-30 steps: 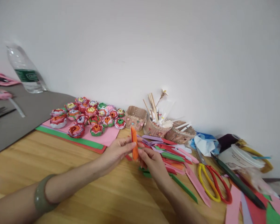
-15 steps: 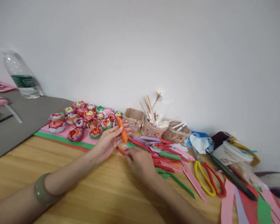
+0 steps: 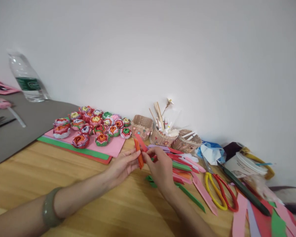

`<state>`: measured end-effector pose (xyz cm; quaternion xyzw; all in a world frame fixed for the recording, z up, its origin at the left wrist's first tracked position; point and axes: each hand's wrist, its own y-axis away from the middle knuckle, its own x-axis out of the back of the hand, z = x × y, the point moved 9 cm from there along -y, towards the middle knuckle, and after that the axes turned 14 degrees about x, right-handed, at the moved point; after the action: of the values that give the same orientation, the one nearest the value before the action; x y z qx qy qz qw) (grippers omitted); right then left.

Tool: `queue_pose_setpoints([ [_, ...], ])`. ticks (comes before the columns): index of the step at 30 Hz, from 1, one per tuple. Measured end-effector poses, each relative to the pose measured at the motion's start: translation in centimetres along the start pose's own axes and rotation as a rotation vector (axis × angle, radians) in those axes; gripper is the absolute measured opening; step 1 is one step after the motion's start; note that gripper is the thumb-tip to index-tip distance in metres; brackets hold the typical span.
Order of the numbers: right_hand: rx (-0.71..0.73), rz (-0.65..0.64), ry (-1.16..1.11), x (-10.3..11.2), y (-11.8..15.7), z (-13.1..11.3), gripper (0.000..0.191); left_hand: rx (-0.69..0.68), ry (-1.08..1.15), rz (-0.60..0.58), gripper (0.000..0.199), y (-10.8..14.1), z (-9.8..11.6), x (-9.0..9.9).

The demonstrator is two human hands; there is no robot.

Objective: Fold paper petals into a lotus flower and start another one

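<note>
My left hand [image 3: 124, 165] pinches a folded orange paper strip [image 3: 138, 154] between thumb and fingers, upright above the wooden table. A red paper strip [image 3: 141, 143] is in my right hand [image 3: 160, 167], its free end pointing up and left against the orange one. Thumb and forefinger of that hand are closed on it, close to the orange strip. Folded strips in red, purple, green and pink [image 3: 204, 194] lie in a heap to the right of my hands. Rosettes of folded paper [image 3: 81, 140] stand on pink sheets at the left.
Three small baskets [image 3: 141, 127] stand by the wall, one holding sticks and pens. Scissors [image 3: 222, 194], a dark green pen-like tool [image 3: 246, 189] and a white tub [image 3: 244, 164] lie to the right. A bottle [image 3: 29, 84] stands on a grey mat [image 3: 41, 120] at far left.
My right hand has lifted from the strip heap with the red strip and moved up to the orange strip. My left hand has shifted slightly right and down, turning the orange strip.
</note>
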<state>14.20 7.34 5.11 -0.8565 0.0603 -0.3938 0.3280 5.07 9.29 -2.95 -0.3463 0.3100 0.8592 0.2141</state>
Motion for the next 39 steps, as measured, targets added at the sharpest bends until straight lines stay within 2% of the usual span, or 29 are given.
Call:
queue_pose_setpoints([
  [2, 0.096, -0.009, 0.037, -0.4, 0.3, -0.8, 0.012, -0.008, 0.038, -0.021, 0.009, 0.0, -0.2, 0.0],
  [4, 0.127, -0.035, 0.023, -1.1, 0.7, -1.0, 0.011, -0.020, 0.066, -0.014, 0.010, 0.0, 0.0, 0.1],
  [8, 0.090, -0.056, -0.013, -1.9, 1.3, -0.4, 0.020, -0.023, 0.093, 0.014, 0.013, 0.0, 0.5, 0.3],
  [12, 0.083, -0.090, -0.179, -2.5, 1.3, -0.4, 0.023, -0.024, 0.077, 0.036, 0.015, 0.0, 0.5, 0.6],
  [18, -0.095, -0.106, -0.374, -3.4, 1.7, 0.9, 0.016, -0.029, 0.030, 0.052, 0.017, -0.3, 0.4, 1.0],
  [24, -0.025, -0.093, -0.330, -3.2, 1.7, 0.0, 0.018, -0.015, -0.009, 0.055, 0.015, -0.4, 0.2, 1.2],
  [28, -0.034, -0.041, -0.273, -2.2, 1.6, 0.2, 0.016, -0.040, -0.034, 0.075, 0.016, -0.1, 0.8, 1.2],
  [31, -0.069, 0.032, -0.132, -0.6, 1.4, 1.2, 0.017, -0.121, -0.042, 0.160, 0.021, 0.3, 2.5, 1.7],
  [35, -0.039, -0.152, 0.009, 0.5, 0.5, 2.0, 0.019, -0.235, -0.013, 0.266, 0.024, 1.0, 4.6, 2.5],
  [39, -0.112, -0.112, 0.096, 5.0, -0.4, 4.2, 0.024, -0.213, -0.011, 0.265, 0.024, 1.0, 4.7, 2.4],
])
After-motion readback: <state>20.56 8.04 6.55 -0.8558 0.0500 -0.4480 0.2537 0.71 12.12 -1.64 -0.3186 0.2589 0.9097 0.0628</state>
